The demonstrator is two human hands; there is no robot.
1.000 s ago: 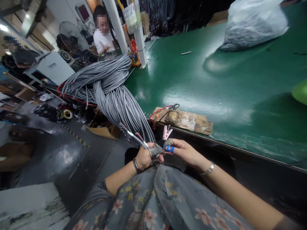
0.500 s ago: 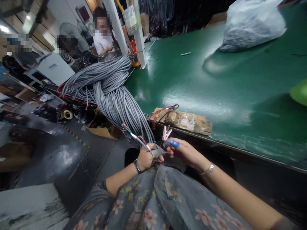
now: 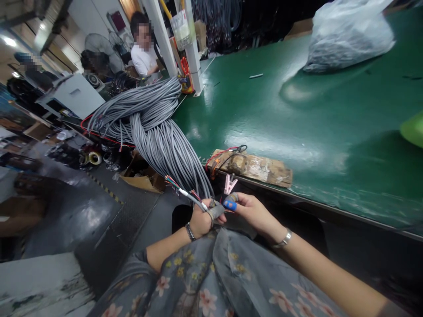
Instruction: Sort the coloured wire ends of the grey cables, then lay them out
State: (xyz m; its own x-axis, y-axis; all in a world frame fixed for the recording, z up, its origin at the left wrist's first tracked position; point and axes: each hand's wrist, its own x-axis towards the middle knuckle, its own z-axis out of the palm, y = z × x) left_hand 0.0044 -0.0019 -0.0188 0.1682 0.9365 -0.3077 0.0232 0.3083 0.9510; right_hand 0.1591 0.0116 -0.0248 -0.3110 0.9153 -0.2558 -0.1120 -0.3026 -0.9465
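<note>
My left hand (image 3: 201, 220) is closed round the stripped end of a grey cable (image 3: 185, 193), whose coloured wires fan out up and to the left. Its fingertips wear grey wraps. My right hand (image 3: 251, 211) is pinched next to it, with a blue cot on one fingertip, gripping fine wires at the same cable end. Both hands hover over my lap, just below the edge of the green table (image 3: 297, 114). A thick bundle of grey cables (image 3: 155, 127) hangs down from the table's left corner toward my hands.
A pink clip (image 3: 230, 183) and a taped wooden block (image 3: 254, 166) with red and black leads sit at the table edge. A plastic bag (image 3: 346, 35) lies far right. A person in white sits beyond a white post (image 3: 191, 48). Boxes and tape rolls litter the floor at left.
My right hand has shifted slightly left and down, closer to my left hand. The cable end stays in my left hand's grip.
</note>
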